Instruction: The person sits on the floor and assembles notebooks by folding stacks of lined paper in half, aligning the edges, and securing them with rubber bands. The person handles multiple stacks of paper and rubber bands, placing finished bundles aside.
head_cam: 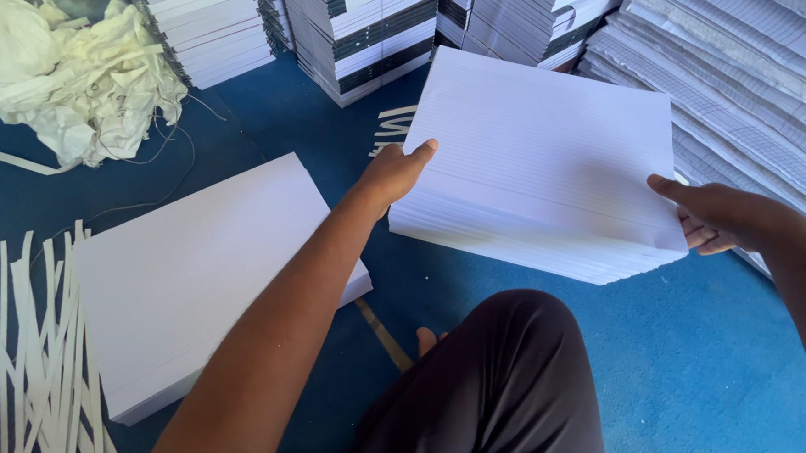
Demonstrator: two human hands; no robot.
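A thick stack of ruled sheets (547, 168) is held between both hands above a blue floor covering (695, 358). Its left edge is gripped by the left hand (393, 174), whose thumb lies flat on the top sheet while the other fingers are tucked beneath and hidden. Its right edge is gripped by the right hand (717, 216), thumb pressed on top, the remaining fingers curled together under the corner. The stack therefore lies between the two sets of fingers, its near edge tilted slightly downward.

Just beyond the far edge, tall piles of bound books (365, 31) are seen, and to the right of the right fingers a slanted pile of ruled paper (753, 61) stands close. Left of the left fingers, a second plain white stack (194, 274) rests on the floor, with open blue floor between the two. Nearer, a dark-clad knee (512, 377) is seen below the held stack. Paper trimmings (47, 365) and a crumpled white heap (64, 74) lie well to the left.
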